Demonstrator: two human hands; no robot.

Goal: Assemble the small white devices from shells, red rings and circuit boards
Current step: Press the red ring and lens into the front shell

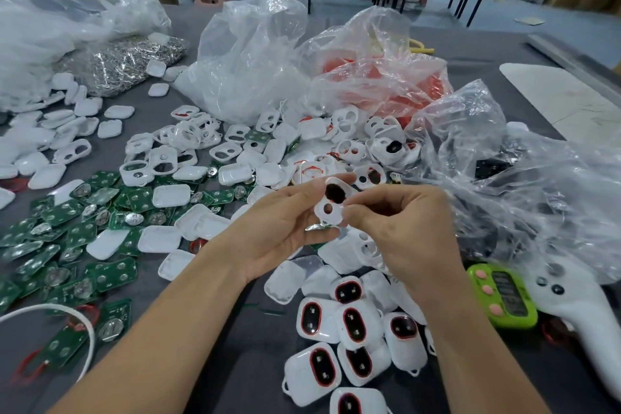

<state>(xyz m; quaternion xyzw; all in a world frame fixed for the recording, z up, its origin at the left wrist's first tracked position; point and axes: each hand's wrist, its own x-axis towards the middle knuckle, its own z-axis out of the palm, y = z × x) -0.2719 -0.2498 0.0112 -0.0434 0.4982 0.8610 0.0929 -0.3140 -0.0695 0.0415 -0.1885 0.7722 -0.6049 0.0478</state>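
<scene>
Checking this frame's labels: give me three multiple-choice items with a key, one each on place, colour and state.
1. Where do the green circuit boards lie?
A) on the right side of the table
B) on its left side
C) inside a bag

2. What colour are the buttons on the green timer?
A) blue
B) black
C) pink

3. How is the white shell with two holes held?
A) by the left hand and right hand together
B) by one hand only
C) it lies on the table

Key:
1 B: the boards spread over the left side.
2 C: three pink buttons show along its left edge.
3 A: the left hand cradles it and the right hand pinches its edge.
</scene>
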